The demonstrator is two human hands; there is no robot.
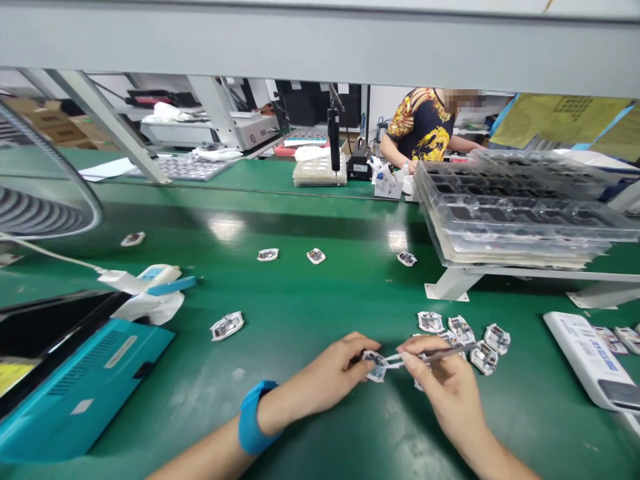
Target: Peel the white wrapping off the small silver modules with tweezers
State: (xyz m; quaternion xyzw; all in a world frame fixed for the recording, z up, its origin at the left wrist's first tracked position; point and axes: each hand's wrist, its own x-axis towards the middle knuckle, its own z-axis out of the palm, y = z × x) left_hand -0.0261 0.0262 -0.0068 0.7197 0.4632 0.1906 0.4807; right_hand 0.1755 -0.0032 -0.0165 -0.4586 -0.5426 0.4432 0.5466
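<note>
My left hand (336, 368), with a blue band (254, 419) on its wrist, pinches a small white-framed electronic part (376, 371) just above the green table. In my right hand (443, 377) is a pair of tweezers (447, 351), held between thumb and fingers. The pale tips of the tweezers reach left to the part and seem to touch it. Whatever the tips grip is too small to make out. Beside and behind my right hand lie several like parts (484, 357), a few of them partly covered by the fingers.
More such parts (227, 326) lie scattered over the green table (300, 300). Stacked clear trays (520, 220) stand on a low rack at right, near a white device (590, 360). A teal box (100, 387) and power strip (150, 283) are left. Across the table is another person (420, 130).
</note>
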